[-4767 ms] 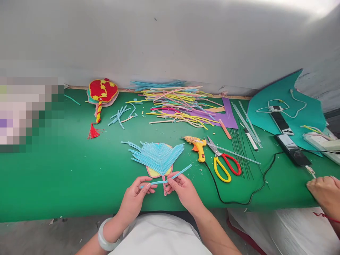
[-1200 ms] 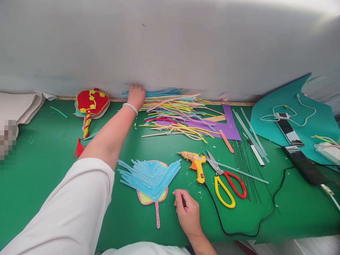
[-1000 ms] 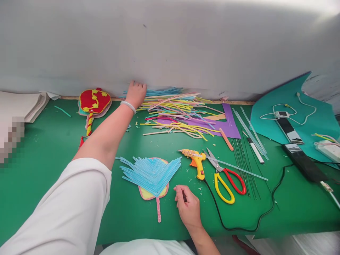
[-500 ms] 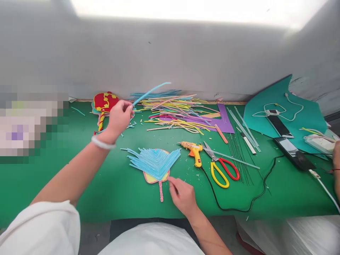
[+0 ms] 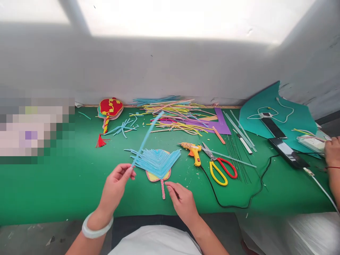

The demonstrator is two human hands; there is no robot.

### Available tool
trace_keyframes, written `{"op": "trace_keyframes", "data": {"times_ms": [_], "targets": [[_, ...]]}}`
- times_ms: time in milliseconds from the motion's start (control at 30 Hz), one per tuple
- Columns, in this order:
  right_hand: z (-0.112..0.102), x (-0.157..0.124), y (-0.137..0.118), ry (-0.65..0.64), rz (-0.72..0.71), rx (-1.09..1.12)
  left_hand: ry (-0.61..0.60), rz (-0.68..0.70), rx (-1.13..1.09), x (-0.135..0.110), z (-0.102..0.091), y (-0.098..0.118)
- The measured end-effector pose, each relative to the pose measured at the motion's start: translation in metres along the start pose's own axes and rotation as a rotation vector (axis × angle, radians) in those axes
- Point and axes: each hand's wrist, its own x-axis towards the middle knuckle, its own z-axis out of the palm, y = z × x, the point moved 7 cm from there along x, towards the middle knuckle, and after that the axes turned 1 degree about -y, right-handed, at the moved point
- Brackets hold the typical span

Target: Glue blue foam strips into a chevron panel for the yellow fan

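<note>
My left hand (image 5: 117, 186) pinches one end of a light blue pipe cleaner (image 5: 147, 136), which slants up and to the right above the table. A flat fan-shaped piece (image 5: 158, 163) lies in front of me, covered in blue pipe cleaners set in V-shaped rows. Its yellow base with a pink rim shows at the bottom, and a pink handle (image 5: 163, 189) points toward me. Just right of that handle is my right hand (image 5: 183, 202), its thumb and forefinger close together and the other fingers curled. I see nothing between its fingertips.
A yellow glue gun (image 5: 196, 154) and red-and-yellow-handled scissors (image 5: 217, 164) lie to the right. Behind is a pile of coloured pipe cleaners (image 5: 175, 113). A finished red fan (image 5: 110, 108) lies back left. Phones (image 5: 288, 152), cables and another person's hand (image 5: 333, 156) are far right.
My left hand has come down and nearer from the back left, bringing the blue pipe cleaner beside the fan. My right hand stays near the handle, and the view has shifted slightly.
</note>
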Motion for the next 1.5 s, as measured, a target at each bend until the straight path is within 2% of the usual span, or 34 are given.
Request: {"op": "trace_keyframes", "data": {"times_ms": [133,267,433,633,700,767,800,900,933,967,1000,1033,1100,1133,1167,1200,1267,1367,1500], "targets": [[0.007,-0.005,0.009,0.021,0.295,0.414,-0.164,-0.031,0.088,-0.035,0.03,-0.012],[0.02,-0.006,0.014,0.045,0.472,0.644,-0.247,-0.024,0.225,-0.058,0.053,-0.029],[0.024,-0.006,0.015,0.077,0.541,0.741,-0.277,0.082,0.383,-0.071,0.063,-0.042],[0.022,-0.007,0.016,0.073,0.551,0.691,-0.274,0.279,0.497,-0.079,0.062,-0.043],[0.022,-0.007,0.018,0.077,0.549,0.659,-0.23,0.335,0.525,-0.074,0.056,-0.041],[0.021,-0.007,0.02,0.088,0.559,0.639,-0.128,0.382,0.548,-0.066,0.045,-0.036],[0.02,-0.007,0.021,0.096,0.566,0.64,-0.046,0.399,0.554,-0.062,0.036,-0.032],[0.015,-0.005,0.021,0.164,0.583,0.705,0.3,0.419,0.512,-0.063,0.006,-0.018],[0.013,-0.004,0.021,0.206,0.585,0.744,0.383,0.424,0.462,-0.068,0.0,-0.015],[0.011,-0.003,0.021,0.252,0.587,0.784,0.402,0.425,0.397,-0.072,-0.001,-0.013],[0.009,-0.002,0.02,0.296,0.587,0.825,0.35,0.418,0.322,-0.075,0.004,-0.011],[0.008,-0.001,0.019,0.33,0.583,0.863,0.214,0.384,0.259,-0.075,0.016,-0.012],[0.01,0.002,0.015,0.36,0.569,0.92,-0.16,0.219,0.17,-0.074,0.055,-0.02],[0.011,0.003,0.012,0.357,0.561,0.931,-0.262,0.109,0.127,-0.073,0.069,-0.025],[0.013,0.003,0.01,0.344,0.554,0.925,-0.311,-0.002,0.052,-0.071,0.081,-0.03],[0.015,0.003,0.007,0.322,0.549,0.9,-0.31,-0.09,-0.028,-0.068,0.088,-0.034],[0.018,0.001,0.003,0.266,0.537,0.809,-0.239,-0.175,-0.112,-0.059,0.094,-0.037],[0.02,-0.002,0.001,0.199,0.525,0.665,-0.159,-0.187,-0.12,-0.049,0.094,-0.039],[0.02,-0.002,0.005,0.168,0.522,0.582,-0.13,-0.189,-0.137,-0.046,0.091,-0.041]]}}
